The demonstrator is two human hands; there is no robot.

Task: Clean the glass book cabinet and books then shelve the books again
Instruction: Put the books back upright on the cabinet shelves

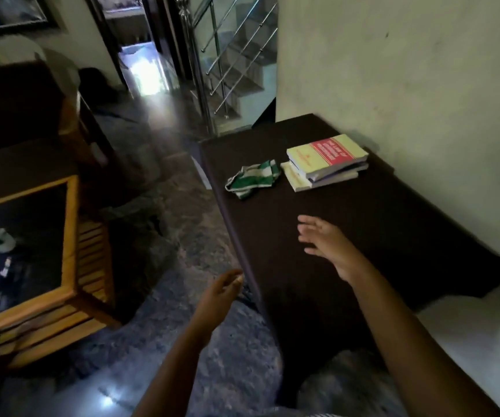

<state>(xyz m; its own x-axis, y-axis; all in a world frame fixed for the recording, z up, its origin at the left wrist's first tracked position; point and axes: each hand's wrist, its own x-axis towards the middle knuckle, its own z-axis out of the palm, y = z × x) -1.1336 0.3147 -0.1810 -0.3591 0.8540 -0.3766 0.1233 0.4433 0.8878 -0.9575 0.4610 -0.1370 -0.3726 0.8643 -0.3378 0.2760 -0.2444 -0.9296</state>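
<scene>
Where the dark surface (363,236) ends along its long left edge, my left hand (218,296) hangs just off that edge above the floor (167,206), its fingers loosely curled and holding nothing. A strip of open floor separates the surface from a glass-topped wooden table (71,236) farther left. The surface's right side runs against the wall (408,85). My right hand (330,248) hovers over the bare middle of the surface, fingers spread wide and empty. Well ahead of it, near the wall, lies a stack of books (327,159). Just left of the stack sits a crumpled green-and-white cloth (253,179), and my hands touch neither.
</scene>
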